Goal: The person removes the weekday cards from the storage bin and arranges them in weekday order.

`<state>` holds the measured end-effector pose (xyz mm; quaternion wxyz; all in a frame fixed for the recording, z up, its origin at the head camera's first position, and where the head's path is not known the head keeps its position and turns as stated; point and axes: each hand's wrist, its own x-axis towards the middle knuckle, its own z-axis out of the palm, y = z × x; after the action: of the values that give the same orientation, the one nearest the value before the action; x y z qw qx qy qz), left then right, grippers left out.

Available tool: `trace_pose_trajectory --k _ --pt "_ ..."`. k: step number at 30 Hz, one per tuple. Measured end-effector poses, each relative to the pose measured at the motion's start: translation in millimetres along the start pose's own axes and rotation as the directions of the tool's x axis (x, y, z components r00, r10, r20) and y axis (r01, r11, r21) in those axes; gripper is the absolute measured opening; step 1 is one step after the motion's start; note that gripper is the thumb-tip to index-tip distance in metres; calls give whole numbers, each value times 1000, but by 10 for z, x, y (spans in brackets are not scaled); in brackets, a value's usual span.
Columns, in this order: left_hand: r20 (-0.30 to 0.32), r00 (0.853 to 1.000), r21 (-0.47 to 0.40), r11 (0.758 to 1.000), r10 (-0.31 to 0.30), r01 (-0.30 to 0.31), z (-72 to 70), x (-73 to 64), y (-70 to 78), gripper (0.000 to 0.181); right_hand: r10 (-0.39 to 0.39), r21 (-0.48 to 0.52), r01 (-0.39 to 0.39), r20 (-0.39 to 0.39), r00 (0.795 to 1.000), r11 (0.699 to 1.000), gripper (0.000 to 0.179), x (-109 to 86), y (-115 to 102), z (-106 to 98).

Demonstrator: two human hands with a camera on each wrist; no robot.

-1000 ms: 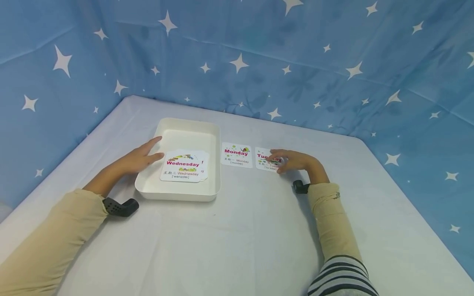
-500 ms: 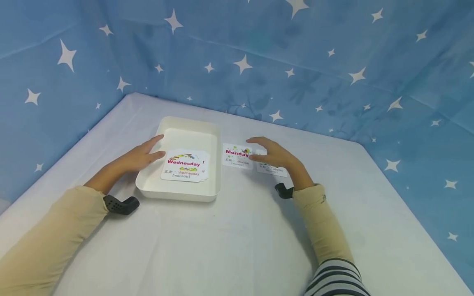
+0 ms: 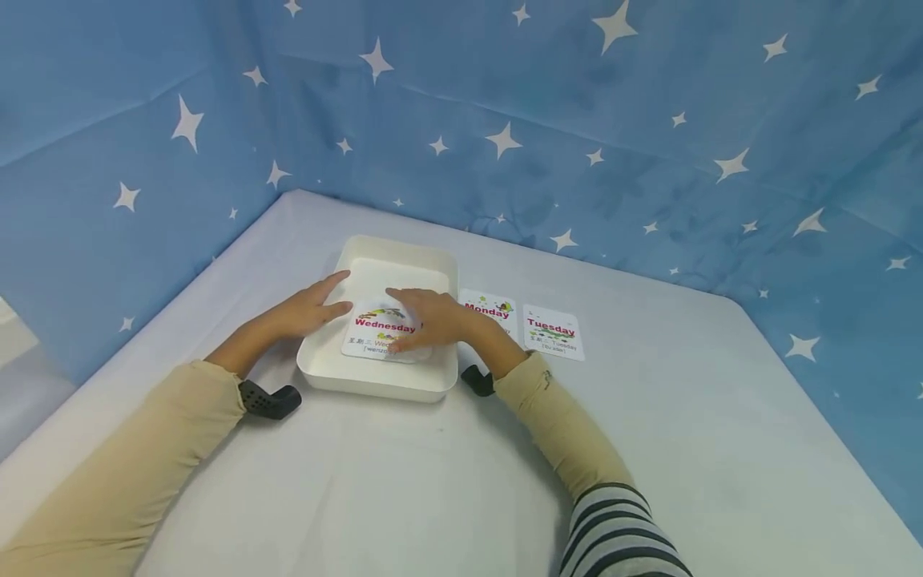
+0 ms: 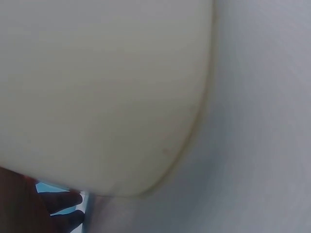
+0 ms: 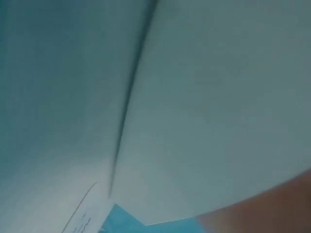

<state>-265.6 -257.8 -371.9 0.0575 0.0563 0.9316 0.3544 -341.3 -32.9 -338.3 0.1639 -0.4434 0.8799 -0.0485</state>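
Note:
A white rectangular tray (image 3: 378,387) holds a small pile of square day cards, topped by the Wednesday card (image 3: 366,343). My left hand (image 3: 304,312) rests at the tray's left rim, fingers reaching over it; in the left wrist view dark fingertips (image 4: 63,206) show at the bottom corner beside the tray's wall (image 4: 102,97). Over the right side of the Wednesday card, my right hand (image 3: 435,318) hovers with fingers and thumb spread, covering part of its print. The right wrist view is mostly filled by the tray's outer wall (image 5: 209,121).
To the right of the tray, a Monday card (image 3: 499,304) and a Tuesday card (image 3: 554,330) lie side by side on the white tablecloth (image 3: 404,497). My right forearm passes over Monday's lower edge. Behind the table hangs a blue star-patterned cloth (image 3: 447,96).
My right hand has left the Tuesday card and swung left past the Monday card to above the tray. Tuesday's face is now uncovered. My left hand has stayed at the tray's rim.

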Motion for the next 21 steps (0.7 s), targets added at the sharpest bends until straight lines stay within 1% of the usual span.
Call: trace_pose_trajectory --k 2,4,6,10,12,14,18,21 --pt "-2 1000 4 1000 0 0 12 3 5 64 29 -57 -27 33 999 998 102 3 -12 47" --pt "-8 1000 3 1000 0 0 24 2 1 64 44 -86 -40 43 998 996 105 -4 -16 76" --pt "-6 1000 0 1000 -2 2 41 -5 -14 63 33 -84 -29 41 999 996 102 -7 -13 101" --pt "17 1000 8 1000 -16 16 64 1 -4 63 -8 -61 11 52 999 998 95 -20 29 125" --pt "20 1000 11 1000 -19 19 63 2 5 63 -24 -61 27 38 999 998 92 -21 46 128" --pt "11 1000 16 1000 -19 19 52 7 11 63 -35 -75 35 3 999 997 89 -20 56 114" --pt "-2 1000 11 1000 -13 13 26 15 26 64 -29 -88 25 -45 999 996 90 -29 42 83" --pt "9 1000 13 1000 -20 20 21 9 29 65 -41 -94 40 -15 999 995 96 -51 -29 87"
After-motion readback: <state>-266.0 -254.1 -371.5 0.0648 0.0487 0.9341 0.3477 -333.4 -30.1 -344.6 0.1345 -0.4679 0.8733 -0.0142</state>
